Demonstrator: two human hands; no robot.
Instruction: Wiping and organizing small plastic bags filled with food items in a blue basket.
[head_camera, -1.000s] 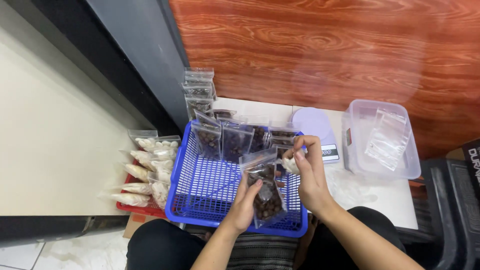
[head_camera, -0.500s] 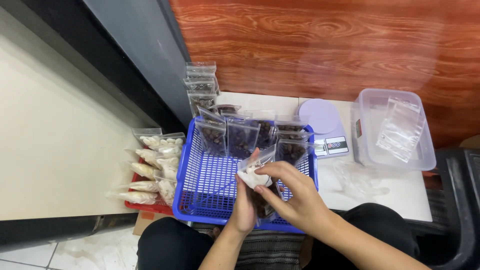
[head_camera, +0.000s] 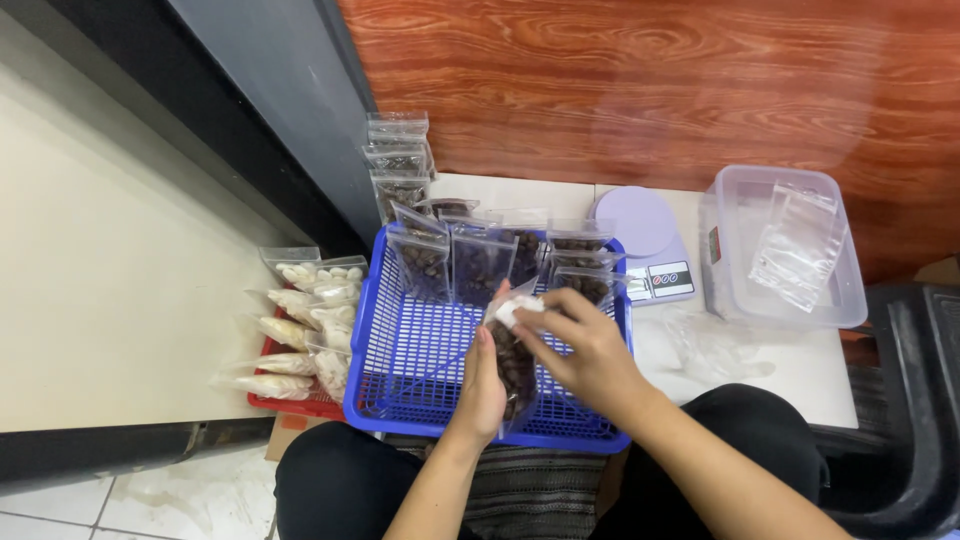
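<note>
My left hand (head_camera: 482, 388) holds a clear zip pouch of dark brown pieces (head_camera: 515, 368) upright over the front of a blue plastic basket (head_camera: 390, 400). My right hand (head_camera: 592, 352) pinches the pouch's top edge, fingers closed on a small white piece there. Several filled pouches of the same dark pieces (head_camera: 480, 262) stand in a row along the basket's far side.
More filled pouches (head_camera: 398, 165) lean against the grey wall panel behind the basket. A red tray with pouches of pale pieces (head_camera: 300, 330) lies to the left. A lilac kitchen scale (head_camera: 650, 245), a clear tub with empty pouches (head_camera: 785, 250) and a crumpled clear bag (head_camera: 715, 345) sit to the right.
My right hand has moved from the basket's right side to the pouch's top and now grips it; the pouch stays in my left hand. The camera view has shifted slightly.
</note>
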